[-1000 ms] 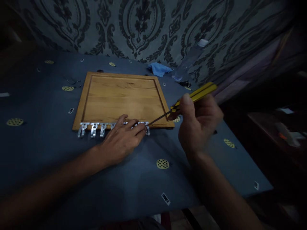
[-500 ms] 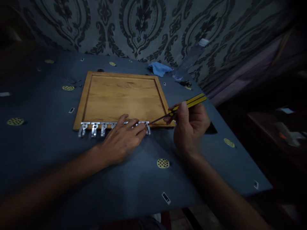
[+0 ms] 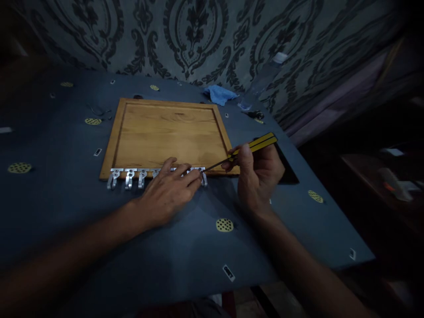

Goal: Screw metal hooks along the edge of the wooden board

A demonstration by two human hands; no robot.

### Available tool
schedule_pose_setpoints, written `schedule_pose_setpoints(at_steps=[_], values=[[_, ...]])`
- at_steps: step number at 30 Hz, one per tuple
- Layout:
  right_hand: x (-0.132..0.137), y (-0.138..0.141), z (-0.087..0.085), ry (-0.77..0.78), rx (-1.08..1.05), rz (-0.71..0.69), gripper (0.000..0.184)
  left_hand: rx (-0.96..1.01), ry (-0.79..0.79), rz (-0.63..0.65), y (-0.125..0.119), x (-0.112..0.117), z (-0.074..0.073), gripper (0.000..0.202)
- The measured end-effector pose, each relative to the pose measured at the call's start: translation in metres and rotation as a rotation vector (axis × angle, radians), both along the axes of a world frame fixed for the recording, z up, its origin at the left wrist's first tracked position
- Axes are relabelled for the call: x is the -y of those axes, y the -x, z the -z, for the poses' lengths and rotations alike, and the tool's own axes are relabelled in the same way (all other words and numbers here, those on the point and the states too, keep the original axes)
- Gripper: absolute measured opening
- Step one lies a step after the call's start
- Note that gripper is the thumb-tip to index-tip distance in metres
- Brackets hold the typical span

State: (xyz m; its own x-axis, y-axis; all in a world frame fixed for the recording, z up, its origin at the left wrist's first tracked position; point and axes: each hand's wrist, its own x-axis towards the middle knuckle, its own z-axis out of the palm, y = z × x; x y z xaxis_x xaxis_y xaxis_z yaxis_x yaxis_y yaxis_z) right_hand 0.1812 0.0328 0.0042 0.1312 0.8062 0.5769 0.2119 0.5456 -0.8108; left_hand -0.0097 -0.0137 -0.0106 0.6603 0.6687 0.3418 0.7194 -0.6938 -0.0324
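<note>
A framed wooden board (image 3: 168, 132) lies flat on the table, with a metal hook rail (image 3: 129, 173) along its near edge. Several silver hooks hang from that rail over the edge. My left hand (image 3: 170, 187) lies over the rail's right half, fingers bent down on it near the last hook; its thumb is mostly hidden. In my right hand (image 3: 260, 174) is a screwdriver (image 3: 256, 145) with a yellow and black handle, held slantwise. Its shaft points down to the left, and the tip meets the rail beside my left fingertips. Any screw there is too small to make out.
The table (image 3: 132, 265) has a dark blue patterned cover. Behind the board are a blue cloth (image 3: 220, 94), a clear bottle (image 3: 261, 81) and a small dark object (image 3: 254, 115). A flat black item (image 3: 288, 170) lies beyond my right hand. Patterned fabric rises at the back.
My right hand and the screwdriver have shifted slightly left and the handle sits a little lower, uncovering more of the flat black item. My left hand stays on the rail.
</note>
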Motion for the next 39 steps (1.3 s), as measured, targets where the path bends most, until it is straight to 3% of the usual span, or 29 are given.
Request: schedule_pose_setpoints(at_steps=[5,10,19,24,28,33,39], values=[[0.002,-0.002,0.002,-0.012,0.014,-0.015,0.027,0.010,-0.036,0.002,0.000,0.000,0.001,0.022],[0.009,-0.005,0.005,-0.073,0.174,-0.019,0.017,0.017,-0.047,0.010,0.001,0.000,0.003,0.024],[0.003,-0.007,-0.011,-0.049,0.210,-0.187,0.012,-0.018,-0.028,0.000,0.000,0.000,0.000,0.024],[0.002,-0.007,-0.009,-0.048,0.206,-0.177,0.008,-0.003,0.042,-0.010,0.001,0.000,0.000,0.025],[0.003,-0.006,-0.008,-0.048,0.198,-0.163,0.012,0.101,0.178,-0.018,0.002,0.000,-0.011,0.023],[0.003,-0.006,-0.008,-0.025,0.178,-0.177,0.017,0.177,0.260,-0.167,0.001,0.000,-0.030,0.022],[0.003,-0.006,-0.007,-0.001,0.163,-0.196,0.018,0.088,0.310,-0.269,-0.009,-0.003,-0.031,0.029]])
